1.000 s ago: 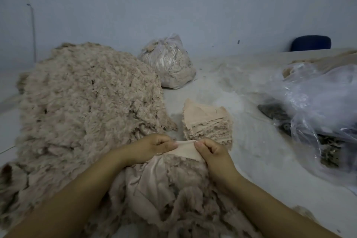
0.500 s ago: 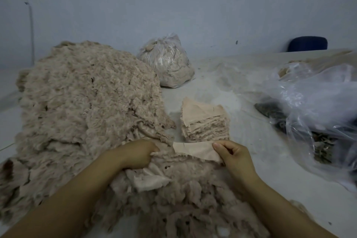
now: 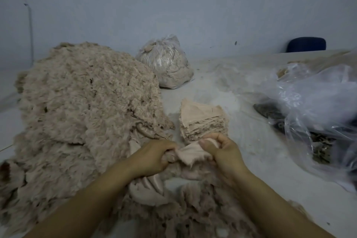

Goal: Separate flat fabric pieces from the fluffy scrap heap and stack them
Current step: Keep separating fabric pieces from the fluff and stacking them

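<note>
grey table (image 3: pixel 241 141), hands (image 3: pixel 154 155) gripping fabric piece (image 3: pixel 190 153)

A pale grey bench (image 3: pixel 241 141) carries a large fluffy scrap heap (image 3: pixel 81 114) on the left. Just right of it stands a stack of flat fabric pieces (image 3: pixel 202 120). A tied plastic bag of scraps (image 3: pixel 166 65) sits behind, and loose clear plastic bags (image 3: pixel 313 106) lie at the right.
</note>
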{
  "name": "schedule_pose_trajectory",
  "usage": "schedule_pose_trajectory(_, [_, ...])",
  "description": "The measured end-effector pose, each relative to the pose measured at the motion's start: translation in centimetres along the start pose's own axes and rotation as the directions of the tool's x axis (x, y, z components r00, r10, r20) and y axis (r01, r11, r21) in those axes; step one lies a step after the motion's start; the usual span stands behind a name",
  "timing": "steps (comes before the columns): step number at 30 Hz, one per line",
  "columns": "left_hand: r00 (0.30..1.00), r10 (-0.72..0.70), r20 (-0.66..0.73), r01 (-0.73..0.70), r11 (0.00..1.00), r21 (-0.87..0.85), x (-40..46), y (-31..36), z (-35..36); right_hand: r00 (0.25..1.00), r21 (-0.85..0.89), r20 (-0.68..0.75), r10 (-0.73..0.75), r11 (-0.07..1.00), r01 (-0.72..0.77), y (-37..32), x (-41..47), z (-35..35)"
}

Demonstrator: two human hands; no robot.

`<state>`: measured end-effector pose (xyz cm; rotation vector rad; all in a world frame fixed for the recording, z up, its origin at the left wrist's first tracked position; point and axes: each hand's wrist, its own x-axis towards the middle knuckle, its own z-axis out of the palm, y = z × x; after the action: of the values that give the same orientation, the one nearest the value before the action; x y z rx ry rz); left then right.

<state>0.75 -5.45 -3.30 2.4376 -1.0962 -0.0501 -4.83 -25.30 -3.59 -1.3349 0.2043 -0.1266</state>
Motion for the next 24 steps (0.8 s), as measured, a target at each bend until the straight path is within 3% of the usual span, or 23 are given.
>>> schedule_pose_trajectory(5, [0.995, -0.031, 0.097, 0.005, 0.965, 0.261, -0.7, -2.2, 0.1, 0.997, -0.05, -0.018, -0.072, 0.996, 0.071, -0.4, 0.3, -2.1])
schedule_pose_trajectory(7, [0.971, -0.156, 0.182, 0.063, 0.897, 0.437, -1.1, -3.1, -0.2, 0.996, -0.068, -0.038, -0.085, 0.994, 0.082, -1.2, 0.6, -3.8])
schedule_pose_trajectory(8, [0.944, -0.226, 0.239, 0.102, 0.892, 0.441, -1.4, -3.5, -0.5, 0.996, -0.096, -0.005, -0.087, 0.992, 0.086, -1.8, 0.8, -4.8])
schedule_pose_trajectory(10, [0.892, -0.263, 0.367, 0.195, 0.958, 0.213, -1.3, -3.7, -1.6, 0.988, -0.187, 0.126, -0.092, 0.976, 0.114, -2.6, 0.7, -5.9])
schedule_pose_trajectory(12, [0.912, -0.163, 0.377, 0.24, 0.956, -0.169, -0.6, -2.0, -3.0, 0.966, -0.244, 0.228, -0.126, 0.953, 0.182, -2.6, 0.6, -5.7])
schedule_pose_trajectory(15, [0.943, -0.21, 0.259, 0.328, 0.727, -0.603, 1.1, 1.1, -3.6, 0.949, -0.215, 0.246, -0.199, 0.943, 0.253, -2.3, 0.5, -4.4])
schedule_pose_trajectory(17, [0.942, -0.219, 0.256, 0.336, 0.654, -0.678, 2.3, 2.7, -2.9, 0.94, -0.144, 0.287, -0.186, 0.961, 0.234, -2.4, 0.5, -3.9])
schedule_pose_trajectory(19, [0.962, -0.19, 0.197, 0.272, 0.727, -0.63, 3.5, 3.9, -2.3, 0.917, -0.101, 0.372, -0.145, 0.975, 0.195, -2.8, 0.7, -3.2])
schedule_pose_trajectory(21, [0.978, -0.193, 0.081, 0.199, 0.737, -0.646, 4.8, 4.6, -1.8, 0.926, -0.115, 0.348, -0.145, 0.974, 0.195, -3.3, 1.1, -2.5])
schedule_pose_trajectory(24, [0.937, -0.335, -0.103, 0.112, 0.564, -0.818, 6.1, 5.4, -1.2, 0.979, -0.04, 0.194, -0.064, 0.997, 0.073, -3.3, 1.4, -1.9])
